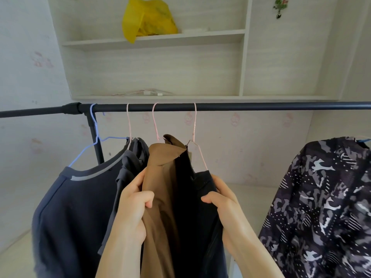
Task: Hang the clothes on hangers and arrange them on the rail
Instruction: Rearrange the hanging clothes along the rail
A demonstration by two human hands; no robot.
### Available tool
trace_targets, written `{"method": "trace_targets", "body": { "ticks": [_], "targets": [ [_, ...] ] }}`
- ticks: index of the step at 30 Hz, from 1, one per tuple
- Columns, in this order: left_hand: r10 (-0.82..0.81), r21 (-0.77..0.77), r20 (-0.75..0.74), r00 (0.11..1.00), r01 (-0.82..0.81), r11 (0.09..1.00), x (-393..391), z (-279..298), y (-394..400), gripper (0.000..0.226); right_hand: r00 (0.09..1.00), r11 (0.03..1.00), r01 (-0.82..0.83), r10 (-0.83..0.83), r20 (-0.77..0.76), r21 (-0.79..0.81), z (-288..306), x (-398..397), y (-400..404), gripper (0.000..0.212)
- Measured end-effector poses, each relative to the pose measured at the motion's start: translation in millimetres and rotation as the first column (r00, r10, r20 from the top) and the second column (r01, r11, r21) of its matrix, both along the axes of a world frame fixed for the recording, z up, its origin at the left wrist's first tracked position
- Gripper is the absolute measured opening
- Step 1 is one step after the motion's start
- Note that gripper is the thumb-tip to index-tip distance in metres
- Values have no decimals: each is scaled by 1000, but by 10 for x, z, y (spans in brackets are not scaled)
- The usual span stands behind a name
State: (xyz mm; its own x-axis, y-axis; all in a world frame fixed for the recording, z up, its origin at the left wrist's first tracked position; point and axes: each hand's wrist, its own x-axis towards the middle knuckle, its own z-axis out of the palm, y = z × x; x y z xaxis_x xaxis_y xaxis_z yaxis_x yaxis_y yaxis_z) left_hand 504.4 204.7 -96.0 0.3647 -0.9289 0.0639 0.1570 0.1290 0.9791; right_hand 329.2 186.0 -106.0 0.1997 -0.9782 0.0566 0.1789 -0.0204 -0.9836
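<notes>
Left hand [132, 205] pinched brown shirt [158, 189] | right hand [224, 201] pinched black garment [188, 197] | risk: tugging could slip pink hanger [197, 145] off rail [241, 106]

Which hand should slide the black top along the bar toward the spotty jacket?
Probably the right hand. It already grips the black garment on the side facing the patterned jacket, with bare rail between them. The left hand grips the brown garment.
</notes>
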Motion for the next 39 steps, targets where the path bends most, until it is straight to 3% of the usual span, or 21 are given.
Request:
{"method": "trace_targets", "body": {
  "ticks": [12,19,22,27,34,39],
  "targets": [
    [93,-15,124,988,-92,996,-82,-119,27,72,990,999,-52,50,-128,-14,-46,-104,-14,50],
    [405,-268,313,859,-329,906,-482,-47,129,62,991,1000,-11,12,-137,6,-39,-468,24,35],
    [456,-373,336,824,-328,868,-748,28,105,54,986,998,64,-65,-152,-6,-44,-755,23,29],
    [328,-429,307,893,-178,886,-1498,66,-29,41,964,977,209,-214,-157,-48,-26,-1546,-12,23],
    [19,-273,279,960,60,960,-2848,-72,-271,33,862,892,409,-448,-239,-194,27,-2869,-4,27],
    [-125,-166,196,973,158,973,-4074,-218,-337,29,813,825,509,-554,-177,-246,78,-3995,137,23]
  ]
}}
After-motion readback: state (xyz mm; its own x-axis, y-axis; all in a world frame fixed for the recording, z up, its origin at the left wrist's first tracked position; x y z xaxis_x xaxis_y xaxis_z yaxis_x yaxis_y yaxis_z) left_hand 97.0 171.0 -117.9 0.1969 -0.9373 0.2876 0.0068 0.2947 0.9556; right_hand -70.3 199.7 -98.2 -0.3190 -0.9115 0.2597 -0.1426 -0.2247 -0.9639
